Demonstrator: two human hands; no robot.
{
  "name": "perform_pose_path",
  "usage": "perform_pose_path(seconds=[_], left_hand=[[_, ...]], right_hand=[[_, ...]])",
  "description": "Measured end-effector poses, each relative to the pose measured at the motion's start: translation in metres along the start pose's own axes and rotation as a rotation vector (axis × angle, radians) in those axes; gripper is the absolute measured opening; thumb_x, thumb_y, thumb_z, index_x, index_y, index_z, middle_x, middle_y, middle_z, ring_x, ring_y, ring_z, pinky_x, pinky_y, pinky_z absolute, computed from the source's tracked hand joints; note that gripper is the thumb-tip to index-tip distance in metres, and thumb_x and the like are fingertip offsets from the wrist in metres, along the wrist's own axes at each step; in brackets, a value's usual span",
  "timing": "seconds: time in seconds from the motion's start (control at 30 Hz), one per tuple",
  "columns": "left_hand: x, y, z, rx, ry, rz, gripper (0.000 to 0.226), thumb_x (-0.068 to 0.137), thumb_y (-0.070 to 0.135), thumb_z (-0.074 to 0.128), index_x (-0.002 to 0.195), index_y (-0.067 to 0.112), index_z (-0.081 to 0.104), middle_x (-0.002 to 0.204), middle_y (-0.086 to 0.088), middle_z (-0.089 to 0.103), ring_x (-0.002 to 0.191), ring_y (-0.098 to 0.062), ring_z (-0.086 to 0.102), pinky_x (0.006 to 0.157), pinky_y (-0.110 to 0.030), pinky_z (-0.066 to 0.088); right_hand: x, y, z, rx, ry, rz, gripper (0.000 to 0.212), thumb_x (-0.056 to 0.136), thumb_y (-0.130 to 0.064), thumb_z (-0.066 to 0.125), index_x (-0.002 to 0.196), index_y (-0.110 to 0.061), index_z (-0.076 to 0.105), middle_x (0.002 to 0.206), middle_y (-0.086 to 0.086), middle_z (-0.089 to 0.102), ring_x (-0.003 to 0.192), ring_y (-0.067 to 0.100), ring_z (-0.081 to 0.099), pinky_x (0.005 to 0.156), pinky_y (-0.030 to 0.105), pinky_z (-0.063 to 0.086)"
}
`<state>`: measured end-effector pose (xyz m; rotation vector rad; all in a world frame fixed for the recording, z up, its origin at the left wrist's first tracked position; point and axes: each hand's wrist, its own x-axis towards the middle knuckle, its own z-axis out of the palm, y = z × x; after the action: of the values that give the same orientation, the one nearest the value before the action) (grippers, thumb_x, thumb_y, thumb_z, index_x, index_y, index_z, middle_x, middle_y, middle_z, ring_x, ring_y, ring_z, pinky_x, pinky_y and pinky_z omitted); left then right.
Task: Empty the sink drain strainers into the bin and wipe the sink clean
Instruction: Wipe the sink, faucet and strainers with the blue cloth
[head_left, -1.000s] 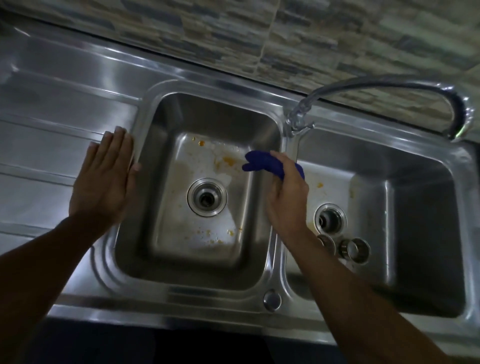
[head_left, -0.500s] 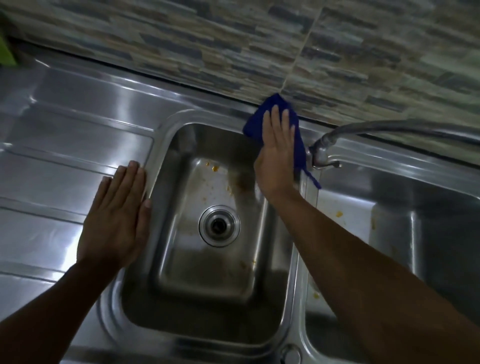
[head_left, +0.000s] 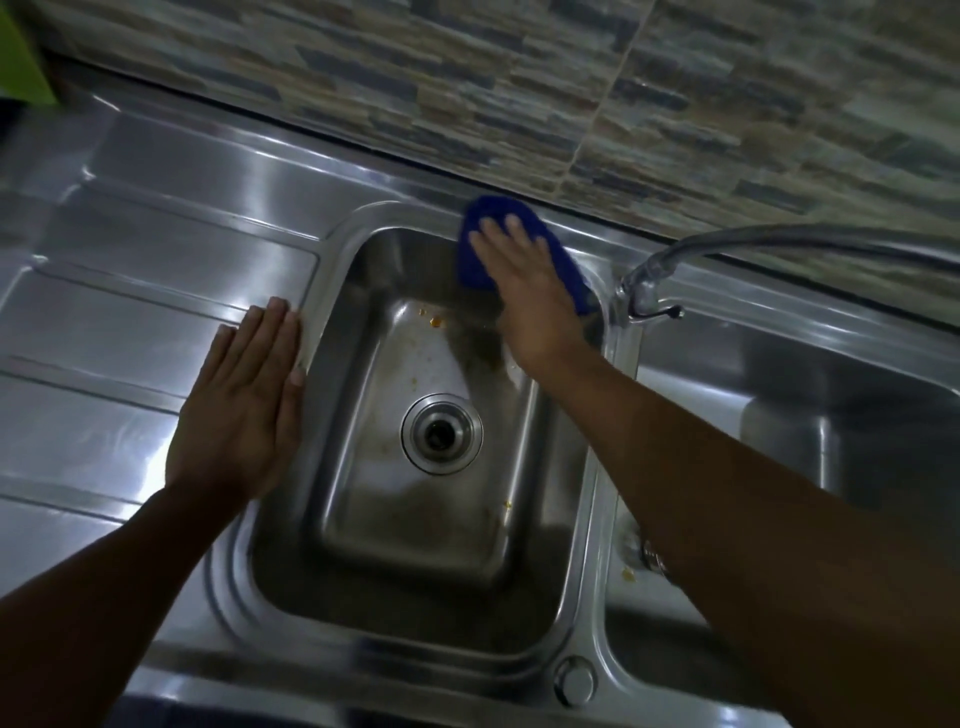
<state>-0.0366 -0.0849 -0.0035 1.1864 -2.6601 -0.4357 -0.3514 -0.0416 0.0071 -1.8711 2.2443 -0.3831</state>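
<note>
The left sink basin (head_left: 566, 587) is steel, with an open drain (head_left: 441, 434) in its floor and a few orange food specks near the back. My right hand (head_left: 524, 291) lies flat with straight fingers on a blue cloth (head_left: 472, 260), pressing it against the basin's back wall and rim. My left hand (head_left: 244, 410) rests flat on the drainboard, fingers together, just left of the basin's edge. The right basin (head_left: 841, 410) is partly hidden behind my right forearm. No strainer is clearly visible.
A ribbed steel drainboard (head_left: 114, 291) stretches to the left. The tap (head_left: 649, 283) stands on the divider, its spout reaching right. A stone-pattern tiled wall (head_left: 571, 88) runs behind the sink. Something green (head_left: 21, 57) shows at the top left corner.
My right hand carried the blue cloth from the divider to the left basin's back rim, flattened on it, then slid it left. My left hand stayed flat on the drainboard.
</note>
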Motion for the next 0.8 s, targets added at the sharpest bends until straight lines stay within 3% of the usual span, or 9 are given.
perform_pose_path(seconds=[0.17, 0.37, 0.5, 0.63, 0.7, 0.8], left_hand=[[0.000, 0.005, -0.005, -0.021, -0.022, -0.030, 0.061, 0.104, 0.034, 0.021, 0.156, 0.001, 0.026, 0.166, -0.013, 0.019, 0.157, -0.025, 0.013, 0.128, -0.050, 0.014], [0.001, 0.006, -0.003, 0.008, -0.014, -0.034, 0.061, 0.104, 0.033, 0.023, 0.155, 0.000, 0.029, 0.166, -0.015, 0.021, 0.156, -0.027, 0.016, 0.127, -0.051, 0.018], [0.001, 0.004, -0.004, -0.007, -0.010, -0.037, 0.059, 0.104, 0.030, 0.025, 0.156, 0.002, 0.028, 0.166, -0.014, 0.020, 0.157, -0.025, 0.015, 0.128, -0.047, 0.015], [-0.011, -0.001, -0.008, -0.086, -0.004, -0.043, 0.060, 0.105, 0.029, 0.028, 0.159, 0.006, 0.021, 0.167, -0.009, 0.013, 0.158, -0.020, 0.010, 0.129, -0.031, 0.004], [-0.034, -0.016, -0.014, -0.050, 0.001, -0.043, 0.060, 0.105, 0.029, 0.029, 0.158, 0.003, 0.024, 0.167, -0.013, 0.017, 0.157, -0.023, 0.014, 0.129, -0.035, 0.008], [-0.084, -0.042, -0.022, 0.059, 0.034, -0.079, 0.058, 0.104, 0.027, 0.030, 0.155, -0.001, 0.031, 0.164, -0.019, 0.026, 0.154, -0.031, 0.024, 0.125, -0.053, 0.022]], right_hand=[[-0.060, 0.026, -0.016, -0.184, -0.038, 0.253, 0.088, 0.091, 0.009, 0.057, 0.160, -0.010, 0.007, 0.169, 0.011, 0.000, 0.156, 0.030, -0.004, 0.127, 0.045, 0.005], [-0.034, 0.007, -0.006, -0.086, 0.015, 0.399, 0.084, 0.090, 0.013, 0.051, 0.160, -0.007, 0.009, 0.168, 0.012, 0.003, 0.156, 0.030, -0.005, 0.126, 0.047, -0.005], [-0.013, -0.009, 0.001, 0.002, -0.012, 0.318, 0.088, 0.087, 0.014, 0.054, 0.160, -0.012, 0.013, 0.169, 0.008, 0.001, 0.156, 0.027, -0.007, 0.127, 0.047, -0.004], [0.022, -0.036, 0.007, 0.107, -0.103, 0.140, 0.086, 0.086, 0.014, 0.057, 0.159, -0.013, 0.020, 0.169, 0.005, 0.009, 0.156, 0.025, -0.001, 0.127, 0.044, -0.002], [0.043, -0.049, 0.010, 0.140, -0.157, 0.080, 0.084, 0.086, 0.014, 0.057, 0.158, -0.015, 0.025, 0.168, 0.003, 0.012, 0.156, 0.025, 0.002, 0.127, 0.042, 0.000], [0.069, -0.070, 0.016, 0.217, -0.235, 0.030, 0.077, 0.088, 0.014, 0.051, 0.156, -0.017, 0.032, 0.168, 0.004, 0.014, 0.156, 0.028, 0.006, 0.127, 0.045, 0.004]])
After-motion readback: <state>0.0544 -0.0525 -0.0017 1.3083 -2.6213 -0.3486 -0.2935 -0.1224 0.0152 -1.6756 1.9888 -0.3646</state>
